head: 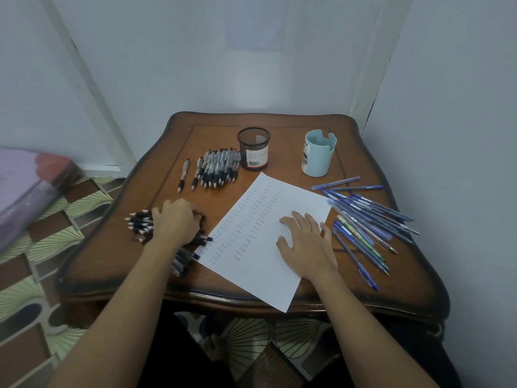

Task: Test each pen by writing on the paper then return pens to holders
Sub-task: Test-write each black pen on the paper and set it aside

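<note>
A bundle of black pens (pixel 139 223) is lying near the left edge of the table (pixel 112 264), tips pointing outward. The left hand (pixel 176 221) is curling its fingers down over the middle of the bundle and seems to be gathering the lot, though the palm is hiding how many it is truly clasping. The pens are looking light, stiff and smooth-barrelled, so a loose handful is likely to splay or roll. The rubbery black sections near the tips are offering the surest hold. The right hand (pixel 305 242) is lying flat, fingers spread, pressing on the paper (pixel 251 278), which is overhanging the near edge. A second cluster of black pens (pixel 218 169) is lying beside the mesh holder (pixel 254 148) toward the far edge. The pale blue holder (pixel 319 155) is standing nearer the far right corner, with blue pens (pixel 363 219) fanning along the right edge.
</note>
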A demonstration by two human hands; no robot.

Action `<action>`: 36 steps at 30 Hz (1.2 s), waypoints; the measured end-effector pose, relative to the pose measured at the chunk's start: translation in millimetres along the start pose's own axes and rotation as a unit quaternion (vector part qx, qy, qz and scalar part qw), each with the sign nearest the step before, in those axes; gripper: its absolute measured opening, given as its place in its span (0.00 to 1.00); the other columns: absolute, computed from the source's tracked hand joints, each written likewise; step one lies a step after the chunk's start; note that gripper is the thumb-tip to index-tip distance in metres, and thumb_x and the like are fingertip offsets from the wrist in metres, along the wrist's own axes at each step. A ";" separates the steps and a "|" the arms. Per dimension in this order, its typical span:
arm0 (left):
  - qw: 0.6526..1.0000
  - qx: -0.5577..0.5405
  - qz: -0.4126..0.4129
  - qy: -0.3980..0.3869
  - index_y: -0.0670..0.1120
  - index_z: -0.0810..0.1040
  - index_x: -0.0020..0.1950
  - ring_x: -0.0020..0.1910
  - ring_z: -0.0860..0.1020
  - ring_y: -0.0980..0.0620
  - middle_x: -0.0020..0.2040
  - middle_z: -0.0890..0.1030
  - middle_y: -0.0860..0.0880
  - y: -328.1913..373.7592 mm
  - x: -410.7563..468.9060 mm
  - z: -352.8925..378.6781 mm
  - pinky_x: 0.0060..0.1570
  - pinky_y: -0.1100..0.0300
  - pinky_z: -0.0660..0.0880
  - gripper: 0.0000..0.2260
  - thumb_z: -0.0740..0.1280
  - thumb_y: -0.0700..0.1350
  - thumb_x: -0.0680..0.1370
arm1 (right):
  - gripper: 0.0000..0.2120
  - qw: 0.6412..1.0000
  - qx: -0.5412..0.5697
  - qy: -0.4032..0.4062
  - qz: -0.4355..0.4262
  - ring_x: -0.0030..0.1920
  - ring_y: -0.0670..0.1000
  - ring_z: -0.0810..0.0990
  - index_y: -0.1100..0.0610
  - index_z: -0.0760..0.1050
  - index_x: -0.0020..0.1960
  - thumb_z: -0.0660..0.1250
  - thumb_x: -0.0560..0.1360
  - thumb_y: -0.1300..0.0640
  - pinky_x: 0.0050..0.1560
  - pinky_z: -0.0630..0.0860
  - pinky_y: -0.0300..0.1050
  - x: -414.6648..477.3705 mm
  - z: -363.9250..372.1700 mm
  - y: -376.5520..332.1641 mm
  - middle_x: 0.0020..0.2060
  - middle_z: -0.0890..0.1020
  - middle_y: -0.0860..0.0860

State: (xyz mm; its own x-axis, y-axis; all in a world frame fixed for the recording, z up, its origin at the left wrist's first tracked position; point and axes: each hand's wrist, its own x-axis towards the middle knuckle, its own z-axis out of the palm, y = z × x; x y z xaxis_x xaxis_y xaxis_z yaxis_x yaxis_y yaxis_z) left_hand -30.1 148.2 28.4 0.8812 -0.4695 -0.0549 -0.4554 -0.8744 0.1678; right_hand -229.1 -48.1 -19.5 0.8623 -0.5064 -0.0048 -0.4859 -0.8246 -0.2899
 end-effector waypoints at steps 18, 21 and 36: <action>0.839 -0.496 0.193 0.110 0.47 0.82 0.47 0.32 0.72 0.59 0.32 0.76 0.61 57.5 -38.8 -18.9 0.35 0.61 0.69 0.17 0.60 0.57 0.79 | 0.25 1.000 -0.005 -0.006 0.002 0.80 0.51 0.50 0.40 0.59 0.74 0.49 0.79 0.37 0.77 0.43 0.60 0.5 0.5 1.0 0.80 0.55 0.45; 0.849 -0.496 0.154 0.102 0.53 0.82 0.50 0.35 0.76 0.61 0.35 0.79 0.64 64.6 -41.4 -18.3 0.37 0.62 0.74 0.12 0.61 0.46 0.73 | 0.25 1.000 -0.007 -0.008 0.000 0.80 0.51 0.50 0.40 0.58 0.74 0.49 0.78 0.37 0.77 0.43 0.60 0.4 0.5 0.5 0.80 0.55 0.45; 0.763 -0.643 0.047 -0.052 0.42 0.84 0.55 0.44 0.81 0.47 0.48 0.84 0.45 57.0 -44.3 22.4 0.47 0.56 0.79 0.27 0.50 0.57 0.85 | 0.25 1.000 0.000 -0.002 -0.006 0.80 0.51 0.50 0.41 0.59 0.75 0.50 0.80 0.38 0.77 0.43 0.60 2.2 3.1 3.2 0.80 0.55 0.45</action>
State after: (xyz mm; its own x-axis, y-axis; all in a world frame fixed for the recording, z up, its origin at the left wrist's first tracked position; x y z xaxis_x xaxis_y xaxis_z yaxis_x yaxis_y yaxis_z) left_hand -98.0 116.3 18.4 0.8073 -0.5880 -0.0499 0.0434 -0.0252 0.9987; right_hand -228.4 -51.1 -23.4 0.8688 -0.4952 -0.0052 -0.4752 -0.8305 -0.2905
